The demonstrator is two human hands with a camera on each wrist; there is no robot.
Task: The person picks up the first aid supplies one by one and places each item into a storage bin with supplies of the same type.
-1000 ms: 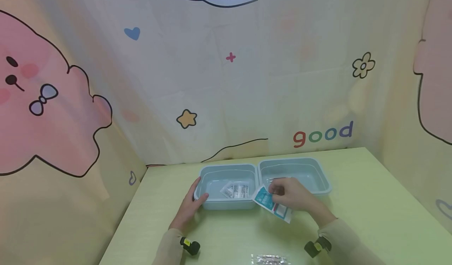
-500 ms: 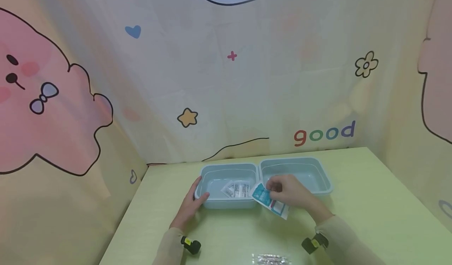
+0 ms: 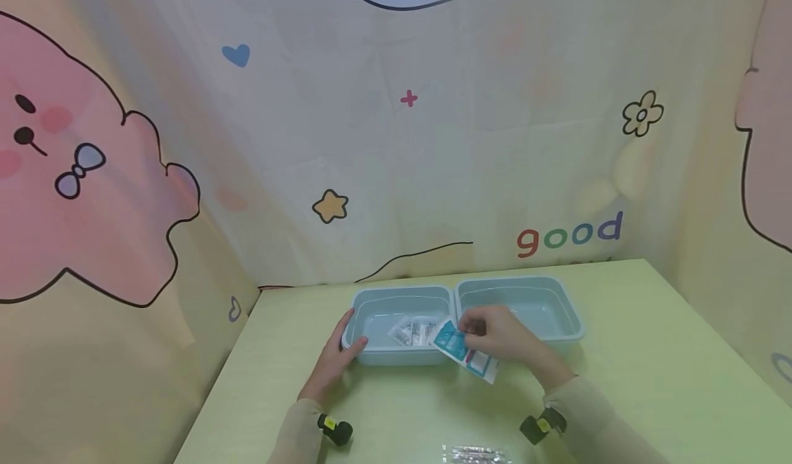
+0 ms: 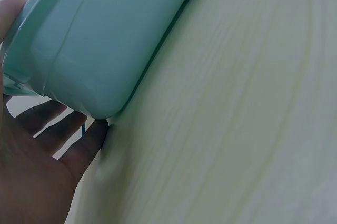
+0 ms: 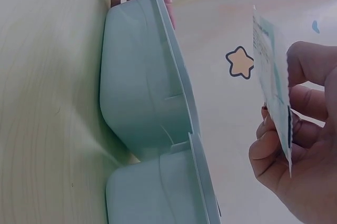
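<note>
My left hand [image 3: 332,354] holds the left end of a light blue plastic bin [image 3: 402,359], thumb over the rim. In the left wrist view, its fingers [image 4: 84,147] lie against the bin's outer corner. Several white printed sachets [image 3: 421,331] lie inside this bin. My right hand [image 3: 504,339] pinches a flat teal-and-white packet [image 3: 452,341] by its upper edge. That packet hangs tilted over the front right corner of the left bin. In the right wrist view, the packet [image 5: 271,71] appears nearly edge-on, above the level of the rims.
A second light blue bin [image 3: 553,313] stands against the right side of the first, partly hidden by my right hand. Clear-wrapped items [image 3: 476,454] lie at the near table edge. A printed cloth wall [image 3: 396,175] rises behind the pale yellow-green table [image 3: 643,354].
My right hand has moved left with the packet, from in front of the right bin to the left bin's front right corner. The left hand has stayed on its bin.
</note>
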